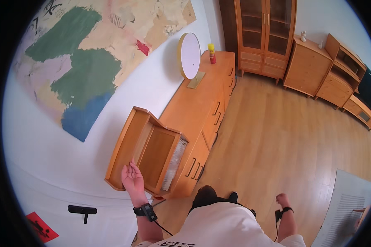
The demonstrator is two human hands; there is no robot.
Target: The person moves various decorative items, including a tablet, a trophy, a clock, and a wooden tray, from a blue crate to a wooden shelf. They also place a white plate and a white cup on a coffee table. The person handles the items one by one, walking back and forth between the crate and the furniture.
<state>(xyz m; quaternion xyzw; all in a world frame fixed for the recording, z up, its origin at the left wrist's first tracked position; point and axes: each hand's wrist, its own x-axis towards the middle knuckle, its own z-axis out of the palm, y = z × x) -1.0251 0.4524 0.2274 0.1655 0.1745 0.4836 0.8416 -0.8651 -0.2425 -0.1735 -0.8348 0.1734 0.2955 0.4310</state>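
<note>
My left hand (132,178) is stretched out at the near end of a wooden desktop shelf (154,151). Its fingers are extended, apart, with the palm turned up, and nothing lies in it. Whether the fingertips touch the wood I cannot tell. The shelf has a raised back and stands on the near end of a long wooden sideboard (187,109). In its narrow side opening sits something clear and ribbed, like plastic (175,164). My right hand (282,200) hangs low on the right, away from the furniture, its fingers curled with nothing visible in them.
On the sideboard stand a round mirror (189,56) and a red bottle with a yellow cap (212,54). A glass-door cabinet (251,61) and lower cabinets (307,66) line the far wall. Wood flooring (268,136) stretches between. A white door (90,222) is at the near left.
</note>
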